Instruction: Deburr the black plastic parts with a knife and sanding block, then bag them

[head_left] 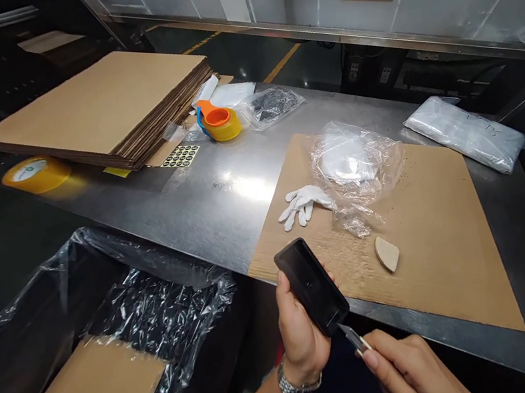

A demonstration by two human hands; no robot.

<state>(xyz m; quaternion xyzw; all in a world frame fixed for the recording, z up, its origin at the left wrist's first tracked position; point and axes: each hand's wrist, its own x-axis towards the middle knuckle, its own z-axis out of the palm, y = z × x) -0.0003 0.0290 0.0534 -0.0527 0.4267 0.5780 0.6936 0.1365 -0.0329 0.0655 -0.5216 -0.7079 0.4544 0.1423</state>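
A black rectangular plastic part (311, 286), hollow like a shallow tray, is gripped in my left hand (301, 332), its open face turned up toward me. My right hand (407, 360) is closed around a utility knife (355, 339). The knife's blade tip meets or nearly meets the lower end of the black part; contact cannot be made out for certain. Both hands are just in front of the table's near edge. Beyond them, a white glove (305, 204) and a small beige wedge-shaped block (387, 254) lie on a flat cardboard sheet (430, 228).
Clear plastic bags (350, 157) rest on the cardboard. A wrapped white packet (467, 133) lies at right. Stacked cardboard (98, 103), an orange tape dispenser (218, 119) and a yellow tape roll (35, 175) sit at the far left. A bin lined with plastic (83, 245) stands left, containing wrapped black pieces and cardboard.
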